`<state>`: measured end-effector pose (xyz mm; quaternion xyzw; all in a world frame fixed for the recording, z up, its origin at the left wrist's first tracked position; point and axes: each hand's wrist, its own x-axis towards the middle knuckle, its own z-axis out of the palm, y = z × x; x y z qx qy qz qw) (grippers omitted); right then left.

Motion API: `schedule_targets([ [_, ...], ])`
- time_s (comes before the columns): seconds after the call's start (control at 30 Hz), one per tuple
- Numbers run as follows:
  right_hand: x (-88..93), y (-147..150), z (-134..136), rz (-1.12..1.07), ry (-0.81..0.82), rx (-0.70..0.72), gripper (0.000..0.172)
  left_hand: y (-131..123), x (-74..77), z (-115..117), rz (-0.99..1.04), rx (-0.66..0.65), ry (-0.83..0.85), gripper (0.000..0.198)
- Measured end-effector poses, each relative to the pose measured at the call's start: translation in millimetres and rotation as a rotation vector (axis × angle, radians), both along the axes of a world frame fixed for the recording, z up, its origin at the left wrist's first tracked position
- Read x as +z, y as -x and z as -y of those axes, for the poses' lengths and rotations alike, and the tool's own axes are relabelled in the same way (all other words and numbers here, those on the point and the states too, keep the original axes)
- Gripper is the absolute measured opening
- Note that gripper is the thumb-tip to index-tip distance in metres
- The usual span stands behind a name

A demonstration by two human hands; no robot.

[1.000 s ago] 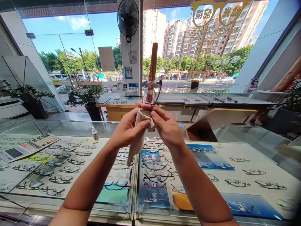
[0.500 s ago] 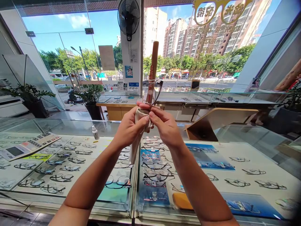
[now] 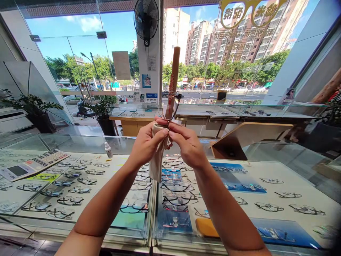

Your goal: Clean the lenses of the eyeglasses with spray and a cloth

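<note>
My two hands meet in the middle of the view, above the glass counter. My left hand (image 3: 145, 142) is closed on a pale cleaning cloth (image 3: 156, 165), whose loose end hangs below the fingers. Between thumb and fingers, my right hand (image 3: 188, 141) pinches a pair of eyeglasses (image 3: 177, 106). A dark temple of these glasses sticks up above the hands, curving toward its tip. The fingers and the cloth hide most of the frame. Both thumbs nearly touch at the cloth's edge.
Under my arms stands a glass display counter (image 3: 151, 227) with rows of spectacles inside. On it are a calculator (image 3: 34, 165), a small white bottle (image 3: 108, 150) and a tilted wooden-framed mirror or stand (image 3: 250, 135). An orange case (image 3: 206, 227) is near my right forearm.
The glasses have turned slightly in my fingers, their raised temple tip shifting left and down. My hands stay together, and the cloth's hanging end has swung a little and spread.
</note>
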<state>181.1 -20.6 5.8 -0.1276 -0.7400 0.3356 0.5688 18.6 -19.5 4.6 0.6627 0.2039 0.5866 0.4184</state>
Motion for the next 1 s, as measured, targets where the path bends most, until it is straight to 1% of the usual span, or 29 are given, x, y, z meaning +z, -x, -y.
schedule_targets([
  [0.17,-1.5,-2.0,1.3,0.048,0.05,-0.029,0.039,0.7,0.1,0.1,0.008,-0.013,0.023,0.041],
  [0.3,-1.4,-4.1,2.5,0.075,0.05,-0.067,0.039,0.6,-0.2,0.8,0.005,-0.014,0.037,0.042],
  [0.5,-0.6,-4.1,4.1,0.071,0.044,-0.055,0.04,1.7,-2.0,-0.8,-0.012,-0.028,0.031,0.043],
  [0.67,2.2,-6.2,7.8,0.074,0.005,-0.027,0.038,6.6,1.5,-2.5,-0.028,-0.137,-0.028,0.041],
  [0.83,3.1,-6.4,8.3,0.047,0.028,-0.014,0.037,10.5,3.1,-3.5,-0.073,-0.174,-0.118,0.031],
  [0.93,3.6,-5.8,7.4,0.042,0.069,-0.049,0.037,12.1,2.0,-4.0,-0.099,-0.218,-0.15,0.028],
  [1.0,4.4,-5.7,7.0,0.035,0.08,-0.064,0.037,14.1,0.9,-4.4,-0.123,-0.216,-0.156,0.029],
])
